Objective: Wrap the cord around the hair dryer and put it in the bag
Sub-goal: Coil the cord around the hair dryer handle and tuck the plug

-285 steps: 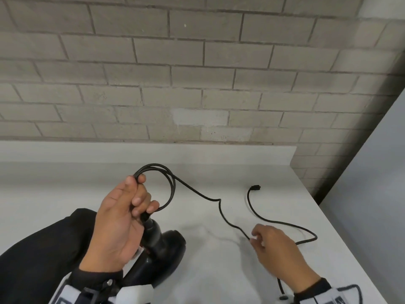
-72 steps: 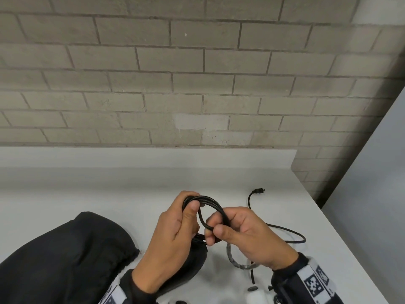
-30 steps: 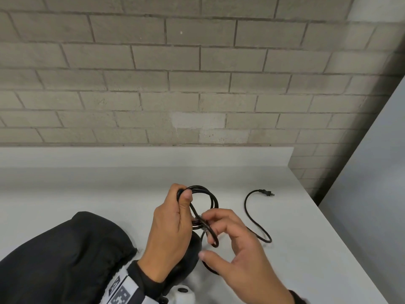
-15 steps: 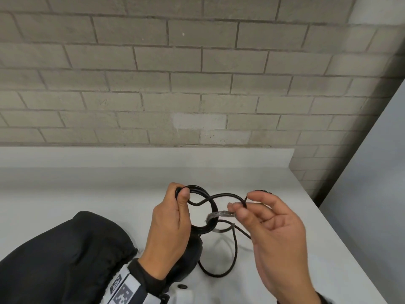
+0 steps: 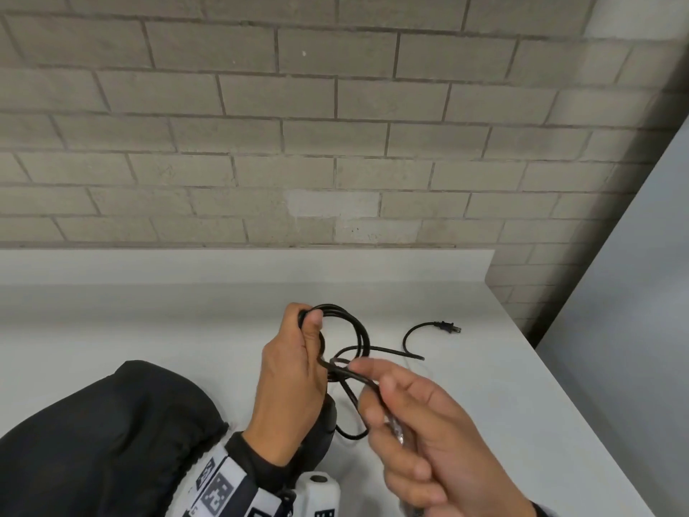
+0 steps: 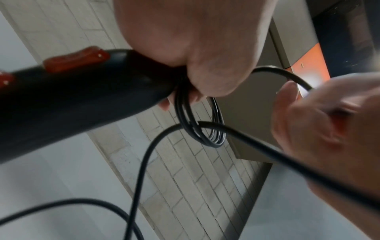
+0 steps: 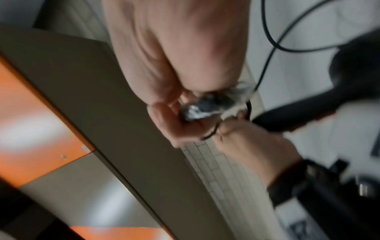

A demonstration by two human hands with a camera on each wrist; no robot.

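Plug [image 5: 446,327] moved back onto counter [image 5: 522,404], wrist shows perhaps crumpled plastic [image 7: 202,105]

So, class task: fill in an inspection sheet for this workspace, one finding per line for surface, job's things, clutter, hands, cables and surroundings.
Surface: white counter, matte.
Job's things: black hair dryer with red switches; black bag at the left, dryer not in it.
Clutter: nothing seen.
Hands: left hand grips the coiled cord and dryer handle; right hand pinches a strand, something shiny in its palm.
Cables: cord partly looped; plug lies loose.
Surroundings: brick wall; grey panel on the right.
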